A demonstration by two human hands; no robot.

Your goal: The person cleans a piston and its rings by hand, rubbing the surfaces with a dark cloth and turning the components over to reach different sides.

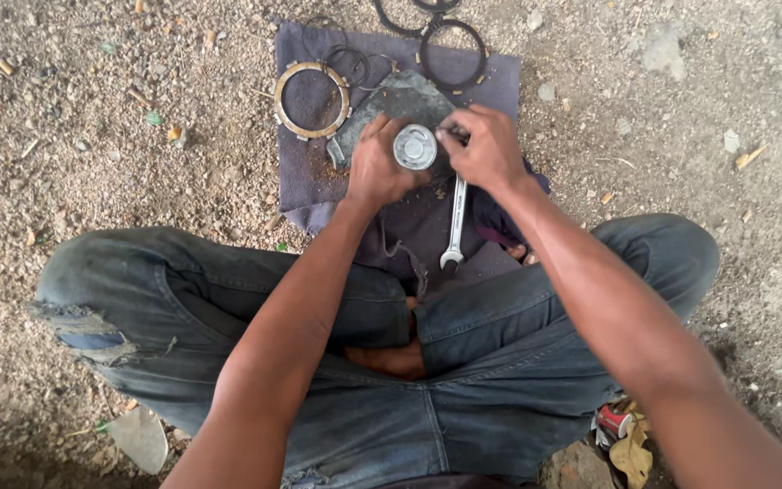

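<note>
A: Why is the cloth [319,172] spread over the gravel?

B: Probably to keep grit off the parts. The tan ring [312,100] lies at its far left, dark rings [452,54] at its far edge, a wrench [455,226] near its middle.

A: And the hands?

B: Above the cloth's centre, the left hand [377,167] curls around a round silver hub [414,147], steadying it. The right hand [486,149] pinches something small at its rim; what, I cannot tell.

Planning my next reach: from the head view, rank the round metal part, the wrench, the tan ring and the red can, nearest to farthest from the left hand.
1. Round metal part, against the left hand.
2. Wrench, on the cloth below.
3. Tan ring, upper left.
4. Red can, by the right thigh.
</note>
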